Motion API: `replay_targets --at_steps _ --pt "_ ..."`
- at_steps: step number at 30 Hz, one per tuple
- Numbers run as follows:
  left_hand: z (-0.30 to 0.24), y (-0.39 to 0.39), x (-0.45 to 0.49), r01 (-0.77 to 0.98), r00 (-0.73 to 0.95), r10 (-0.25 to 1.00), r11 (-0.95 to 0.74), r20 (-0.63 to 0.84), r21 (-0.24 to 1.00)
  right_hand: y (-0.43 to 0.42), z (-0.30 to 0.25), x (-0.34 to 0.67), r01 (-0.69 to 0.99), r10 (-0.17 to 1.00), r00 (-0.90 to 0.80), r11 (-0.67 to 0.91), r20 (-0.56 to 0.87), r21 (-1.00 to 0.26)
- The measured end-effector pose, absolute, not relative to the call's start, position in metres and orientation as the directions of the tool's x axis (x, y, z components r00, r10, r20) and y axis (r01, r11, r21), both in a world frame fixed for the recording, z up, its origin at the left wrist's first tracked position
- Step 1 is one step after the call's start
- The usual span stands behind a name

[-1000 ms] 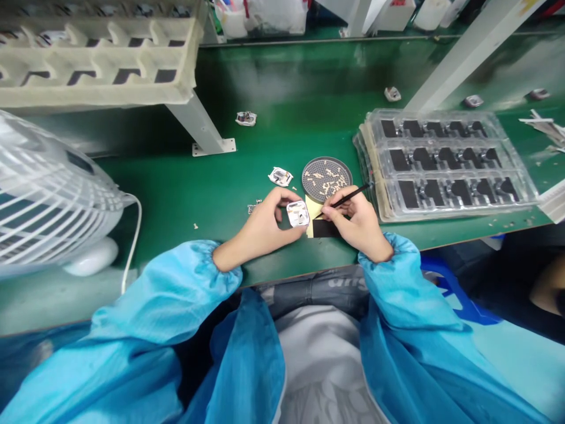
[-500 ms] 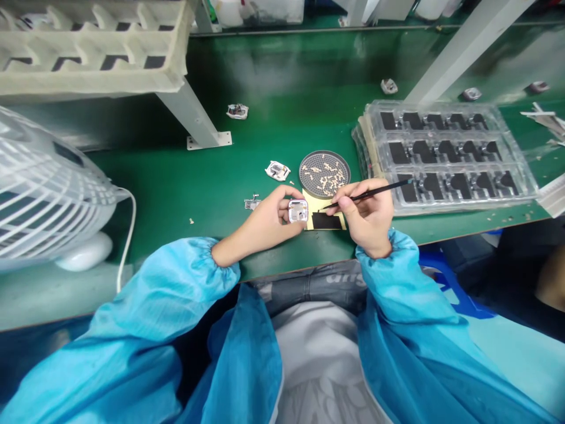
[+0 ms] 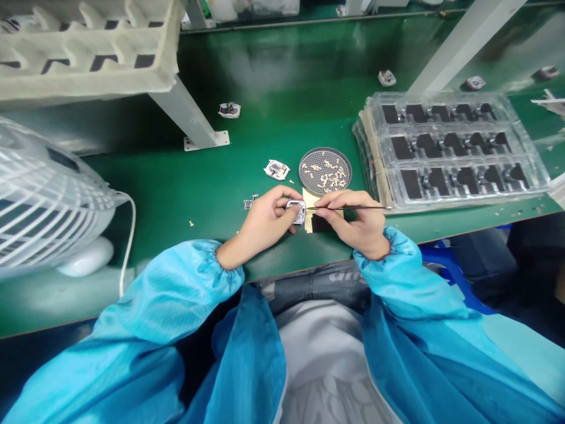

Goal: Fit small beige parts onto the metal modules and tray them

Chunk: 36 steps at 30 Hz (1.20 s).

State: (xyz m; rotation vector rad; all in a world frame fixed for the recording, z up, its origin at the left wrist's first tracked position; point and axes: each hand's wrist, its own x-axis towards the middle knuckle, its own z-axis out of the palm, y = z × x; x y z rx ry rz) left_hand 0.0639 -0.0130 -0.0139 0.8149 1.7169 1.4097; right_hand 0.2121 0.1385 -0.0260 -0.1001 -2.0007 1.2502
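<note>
My left hand (image 3: 271,217) is closed around a small white watch case (image 3: 296,211), its open side turned up and toward the right. Slim dark tweezers (image 3: 353,207) are pinched in my right hand (image 3: 355,221), lying nearly level. Their tip reaches the right edge of the case; whether it touches anything inside is too small to tell. Beneath my hands lies a yellow sheet (image 3: 309,225) with a black patch (image 3: 321,223), partly covered by my right hand. Just beyond, a round grey perforated tray (image 3: 312,160) holds many tiny beige pieces.
Another white case (image 3: 276,170) and a small metal part (image 3: 249,202) lie near my left hand. Clear plastic trays with black pieces (image 3: 463,144) are stacked at right. A white fan (image 3: 57,200) stands left, below a raised moulded tray (image 3: 88,76). Metal posts (image 3: 189,112) rise from the bench.
My right hand has brought the tweezers leftward to the watch case and turned them flatter. The case has tilted a little in my left hand.
</note>
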Motion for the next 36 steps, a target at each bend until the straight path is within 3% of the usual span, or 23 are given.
replay_targets --at_steps 19,24,36 --pt "-0.0183 -0.0141 0.0617 0.016 -0.505 0.849 0.192 -0.158 0.981 0.1383 -0.0257 0.2124 -0.285 0.384 -0.731 0.578 0.563 -0.764" --pt "-0.0159 -0.0150 0.0604 -0.023 -0.484 0.863 0.155 -0.147 0.988 0.1383 -0.0299 0.2132 -0.316 0.421 -0.672 0.581 0.609 -0.750" --pt "-0.0113 -0.0147 0.0614 -0.052 -0.497 0.861 0.097 -0.110 0.994 0.1376 -0.0271 0.2135 -0.253 0.449 -0.704 0.567 0.551 -0.784"
